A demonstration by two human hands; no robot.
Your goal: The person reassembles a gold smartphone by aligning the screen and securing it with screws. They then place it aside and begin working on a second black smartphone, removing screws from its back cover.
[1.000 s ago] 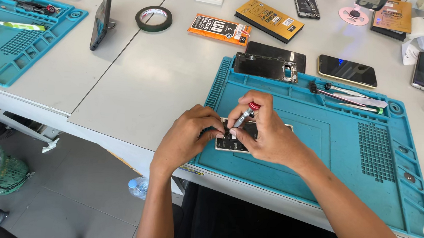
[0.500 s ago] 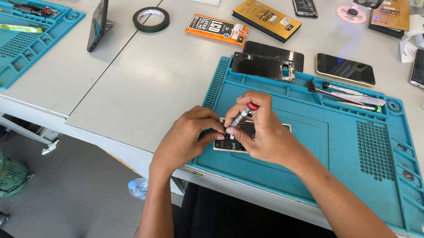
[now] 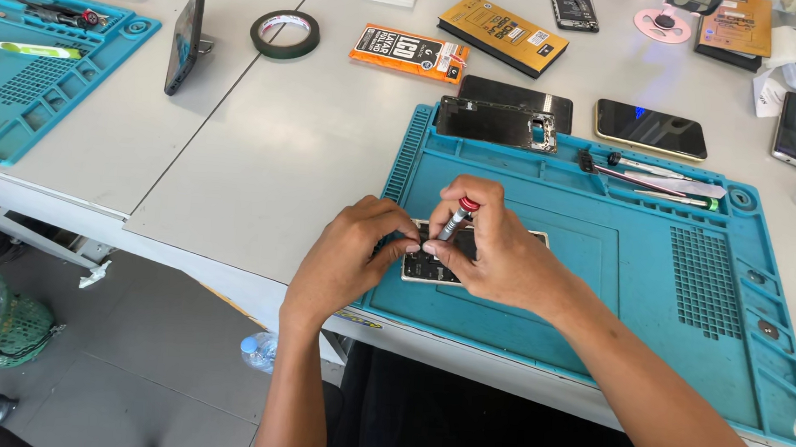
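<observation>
Head view shows a wide grey tabletop (image 3: pixel 263 149) carrying a big teal work mat (image 3: pixel 654 297) near its front edge. A second teal mat (image 3: pixel 15 85) lies far to the left. Behind the near mat sit a dark phone back panel (image 3: pixel 494 125), a phone with a glossy screen (image 3: pixel 650 128), an orange box (image 3: pixel 408 52) and a roll of dark tape (image 3: pixel 284 34). A few slim tools (image 3: pixel 654 174) rest in the mat's upper tray.

On the mat lies an opened phone (image 3: pixel 432 265), its inner parts facing up, mostly covered by both hands. The left hand (image 3: pixel 344 262) is curled, fingertips pressed on the phone's left edge to steady it. The right hand (image 3: pixel 499 249) pinches a small red-capped screwdriver (image 3: pixel 455 220), tip down on the phone.

Judging from this, the driver tip could slip off a tiny screw if tilted and scratch the board; a loosened screw could roll away across the mat if it is not caught.
</observation>
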